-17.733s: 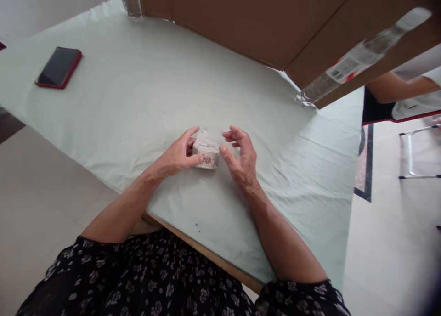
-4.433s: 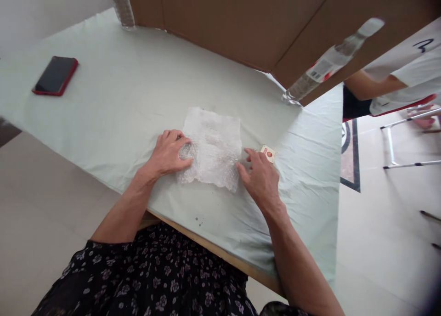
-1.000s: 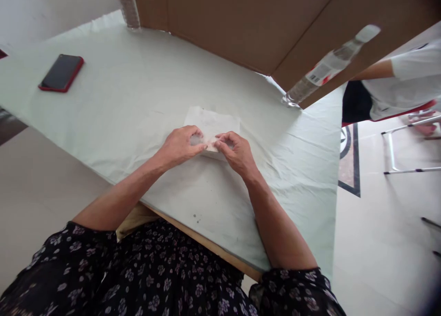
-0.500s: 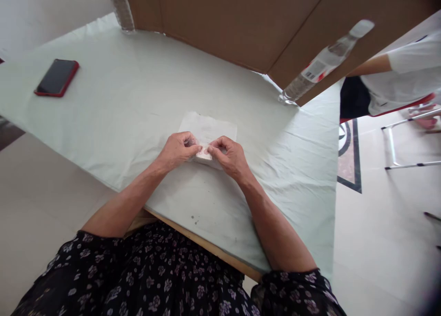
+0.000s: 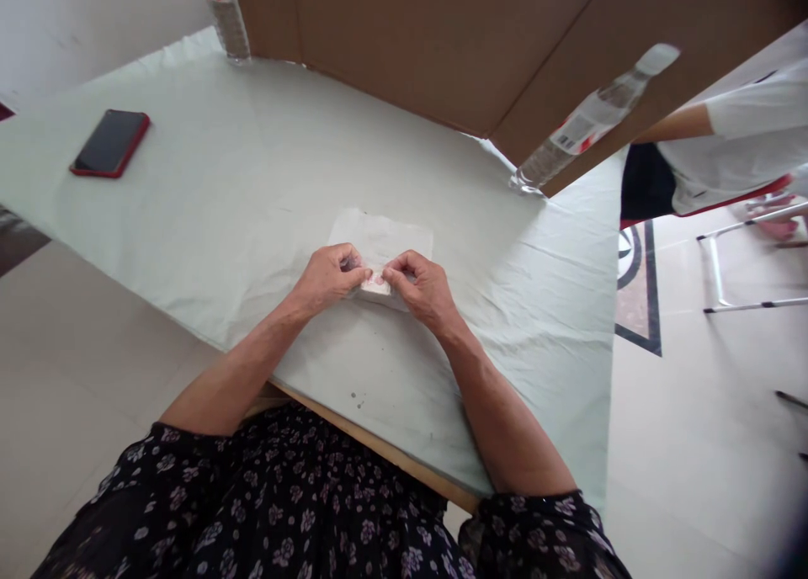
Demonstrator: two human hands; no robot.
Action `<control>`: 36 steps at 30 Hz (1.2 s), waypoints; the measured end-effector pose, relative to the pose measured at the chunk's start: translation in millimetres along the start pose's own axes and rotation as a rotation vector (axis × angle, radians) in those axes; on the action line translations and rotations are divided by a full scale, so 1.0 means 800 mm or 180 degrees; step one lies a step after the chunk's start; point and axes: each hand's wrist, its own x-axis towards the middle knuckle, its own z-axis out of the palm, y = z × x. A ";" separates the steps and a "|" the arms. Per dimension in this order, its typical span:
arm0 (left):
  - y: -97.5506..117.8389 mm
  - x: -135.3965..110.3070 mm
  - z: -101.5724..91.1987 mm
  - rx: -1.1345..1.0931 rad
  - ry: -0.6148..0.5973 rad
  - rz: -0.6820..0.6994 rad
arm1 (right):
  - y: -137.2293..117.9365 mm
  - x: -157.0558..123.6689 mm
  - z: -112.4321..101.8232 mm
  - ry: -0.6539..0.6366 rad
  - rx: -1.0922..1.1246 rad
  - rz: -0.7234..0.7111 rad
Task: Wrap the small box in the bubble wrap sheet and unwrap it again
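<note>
A thin white sheet (image 5: 395,232), like tissue paper, lies on the pale green tablecloth in front of me. Its near edge is folded or rolled over between my hands. My left hand (image 5: 332,276) pinches the fold from the left, thumb and fingertips together. From the other side my right hand (image 5: 420,283) pinches the same fold, a small gap from the left thumb. The fingers partly hide the fold, and whether anything is wrapped inside I cannot tell.
A phone in a red case (image 5: 110,144) lies at the left. Behind the sheet stands a large brown cardboard panel (image 5: 404,40), with one water bottle (image 5: 587,124) at its right and another bottle (image 5: 227,23) at its left. A person in a white sleeve (image 5: 757,116) is at the right.
Both hands keep their pinch on the sheet, with only slight finger movement at the fold. The whole view has shifted a little.
</note>
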 end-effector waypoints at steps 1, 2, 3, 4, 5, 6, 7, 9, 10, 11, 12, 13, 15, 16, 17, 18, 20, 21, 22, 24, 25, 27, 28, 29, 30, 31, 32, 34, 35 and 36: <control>0.000 0.000 0.000 0.0004 -0.0008 0.0006 | 0.002 0.001 0.000 -0.0018 0.0006 -0.0004; 0.001 0.000 0.000 0.0007 -0.0015 0.0002 | 0.005 0.002 -0.001 -0.0013 -0.0017 0.0003; 0.002 -0.001 0.000 0.0013 -0.0019 -0.0011 | 0.007 0.003 -0.003 0.0039 -0.0094 0.0012; 0.002 -0.001 0.000 0.0019 -0.0025 -0.0032 | 0.008 0.004 -0.006 0.0141 -0.0239 0.0004; 0.003 -0.001 -0.001 0.0024 -0.0032 -0.0054 | 0.008 0.004 -0.010 0.0291 -0.0449 -0.0036; 0.004 -0.001 -0.001 0.0032 -0.0040 -0.0069 | 0.006 0.003 -0.014 0.0471 -0.0700 -0.0117; 0.004 -0.001 -0.001 0.0043 -0.0049 -0.0075 | 0.001 0.001 -0.019 0.0650 -0.0952 -0.0241; 0.005 0.000 -0.002 0.0071 -0.0067 -0.0078 | -0.013 -0.005 -0.027 0.0837 -0.1323 -0.0575; 0.005 0.000 -0.002 0.0084 -0.0068 -0.0080 | -0.021 -0.009 -0.029 0.0796 -0.1418 -0.0747; 0.004 0.001 -0.001 0.0098 -0.0074 -0.0080 | -0.029 -0.013 -0.030 0.0641 -0.1465 -0.0913; 0.004 0.002 -0.001 0.0108 -0.0085 -0.0074 | -0.037 -0.017 -0.028 0.0388 -0.1505 -0.1067; 0.003 0.003 -0.001 0.0119 -0.0098 -0.0060 | -0.043 -0.020 -0.025 0.0100 -0.1563 -0.1192; 0.002 0.004 -0.001 0.0151 -0.0118 -0.0016 | -0.048 -0.025 -0.016 -0.0376 -0.1772 -0.1329; 0.001 0.004 -0.001 0.0175 -0.0136 0.0002 | -0.048 -0.026 -0.011 -0.0490 -0.1909 -0.1345; 0.002 0.004 -0.003 0.0199 -0.0159 0.0015 | -0.047 -0.027 -0.007 -0.0529 -0.2041 -0.1342; 0.002 0.003 -0.005 0.0222 -0.0190 0.0030 | -0.046 -0.027 -0.003 -0.0528 -0.2155 -0.1338; 0.004 -0.002 -0.012 0.0271 -0.0221 0.0082 | -0.045 -0.027 0.001 -0.0506 -0.2322 -0.1354; 0.005 -0.004 -0.017 0.0300 -0.0204 0.0111 | -0.045 -0.027 0.001 -0.0516 -0.2386 -0.1372; 0.005 -0.006 -0.022 0.0330 -0.0143 0.0122 | -0.046 -0.027 0.001 -0.0537 -0.2444 -0.1389; 0.003 -0.010 -0.031 0.0391 -0.0073 0.0036 | -0.048 -0.027 0.001 -0.0586 -0.2564 -0.1397; 0.001 -0.010 -0.035 0.0431 -0.0059 -0.0032 | -0.049 -0.027 0.001 -0.0601 -0.2634 -0.1389; -0.004 -0.009 -0.039 0.0528 -0.0071 -0.0157 | -0.051 -0.027 0.004 -0.0604 -0.2781 -0.1368; -0.007 -0.008 -0.040 0.0588 -0.0071 -0.0201 | -0.051 -0.027 0.005 -0.0596 -0.2843 -0.1364; -0.009 -0.007 -0.040 0.0658 -0.0064 -0.0236 | -0.050 -0.027 0.007 -0.0580 -0.2893 -0.1365; -0.011 -0.006 -0.041 0.0751 -0.0045 -0.0268 | -0.049 -0.027 0.009 -0.0560 -0.2931 -0.1369; -0.012 -0.005 -0.041 0.0871 -0.0007 -0.0302 | -0.048 -0.027 0.011 -0.0537 -0.2958 -0.1376; -0.013 -0.005 -0.042 0.1014 0.0041 -0.0341 | -0.047 -0.027 0.013 -0.0511 -0.2977 -0.1385; -0.012 -0.004 -0.047 0.1302 0.0139 -0.0434 | -0.045 -0.028 0.015 -0.0454 -0.2994 -0.1407; -0.011 -0.004 -0.050 0.1415 0.0151 -0.0497 | -0.044 -0.028 0.015 -0.0429 -0.2992 -0.1421; -0.009 -0.004 -0.054 0.1500 0.0118 -0.0575 | -0.044 -0.028 0.016 -0.0409 -0.2987 -0.1434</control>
